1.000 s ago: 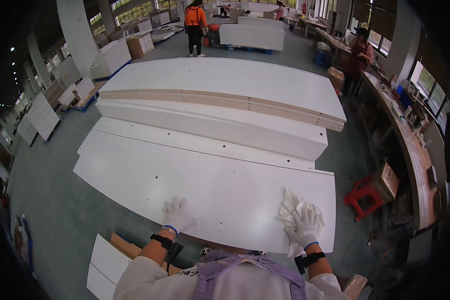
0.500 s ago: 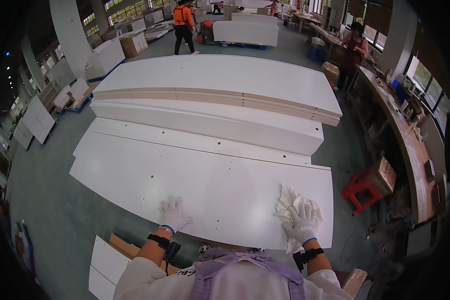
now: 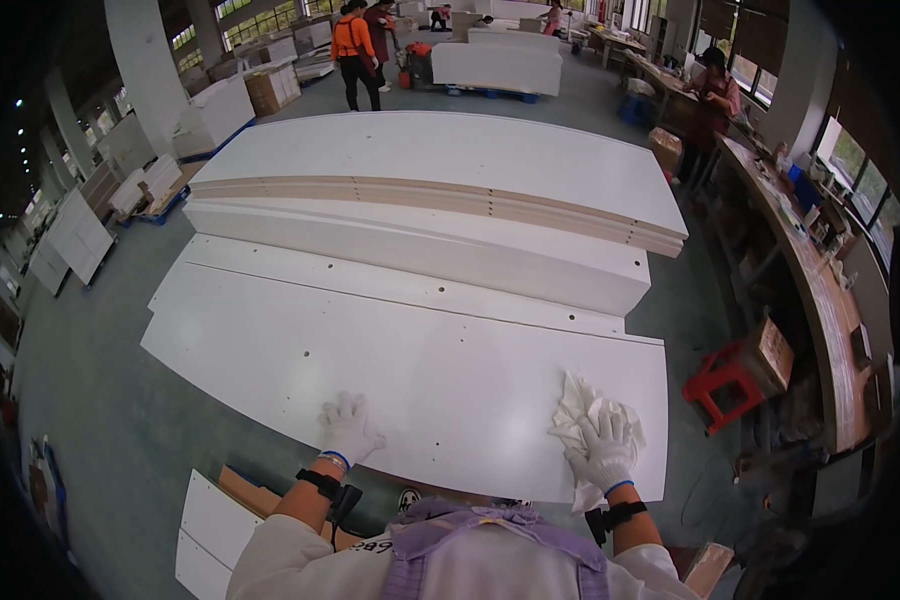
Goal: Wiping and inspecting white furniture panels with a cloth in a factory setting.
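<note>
A large white panel (image 3: 400, 350) with small drilled holes lies flat in front of me. Near its front edge, left of the middle, my gloved left hand (image 3: 349, 428) rests on the surface with its fingers spread, holding nothing. Toward the panel's right end lies a crumpled white cloth (image 3: 574, 408). On top of it is my gloved right hand (image 3: 606, 452), flat with the fingers stretched out. Part of the cloth hangs toward the front edge, and some of it is hidden beneath the palm.
Beyond the panel stand a long white box-like piece (image 3: 410, 240) and a stack of white boards (image 3: 440, 150). To the right are a red stool (image 3: 722, 388) carrying a carton and a long workbench (image 3: 800, 260). Several people stand farther back; more white panels (image 3: 215, 530) lie low at left.
Both hands keep nearly the same places on the panel and cloth. Far off, the person in orange has turned, and a person in dark red now shows beside them. The view has shifted slightly.
</note>
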Available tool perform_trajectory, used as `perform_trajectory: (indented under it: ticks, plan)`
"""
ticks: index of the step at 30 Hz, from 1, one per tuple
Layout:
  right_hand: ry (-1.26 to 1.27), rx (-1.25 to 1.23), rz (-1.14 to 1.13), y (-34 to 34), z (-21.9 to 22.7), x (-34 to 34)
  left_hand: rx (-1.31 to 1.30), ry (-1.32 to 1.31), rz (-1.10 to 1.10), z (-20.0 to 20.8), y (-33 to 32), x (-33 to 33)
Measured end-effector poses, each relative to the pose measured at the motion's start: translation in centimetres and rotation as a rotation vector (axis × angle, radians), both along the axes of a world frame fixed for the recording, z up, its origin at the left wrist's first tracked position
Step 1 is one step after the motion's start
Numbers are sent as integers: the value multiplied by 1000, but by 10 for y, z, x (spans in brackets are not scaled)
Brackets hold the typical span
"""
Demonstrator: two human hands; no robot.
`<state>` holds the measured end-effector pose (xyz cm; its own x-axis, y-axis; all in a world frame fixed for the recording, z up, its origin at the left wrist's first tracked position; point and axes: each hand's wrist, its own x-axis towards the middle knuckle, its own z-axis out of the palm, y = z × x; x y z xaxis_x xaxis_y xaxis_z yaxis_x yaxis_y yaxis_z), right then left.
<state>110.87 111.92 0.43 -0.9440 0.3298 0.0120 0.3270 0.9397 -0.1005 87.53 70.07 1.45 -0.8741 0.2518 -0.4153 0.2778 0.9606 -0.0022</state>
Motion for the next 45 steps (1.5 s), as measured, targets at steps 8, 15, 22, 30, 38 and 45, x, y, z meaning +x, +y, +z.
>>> perform_trajectory:
  ticks: [8, 15, 22, 30, 38, 45]
  plan:
    - [-7, 20, -10, 0, -3, 0, -20, -14, -1, 0, 0, 0]
    - [-35, 36, -18, -1, -3, 0, -12, -17, 5, 2, 1, 1]
    - [-10, 12, -18, -1, -4, 2, 22, -13, 8, 2, 2, 2]
    - [-19, 14, -26, 0, -5, 1, 2, -26, 4, 0, 2, 0]
    - [-13, 14, -26, -1, -2, -1, -21, 11, -8, -3, 1, 1]
    - [-3, 40, -28, -3, -3, -1, -5, 7, -10, -3, 0, 1]
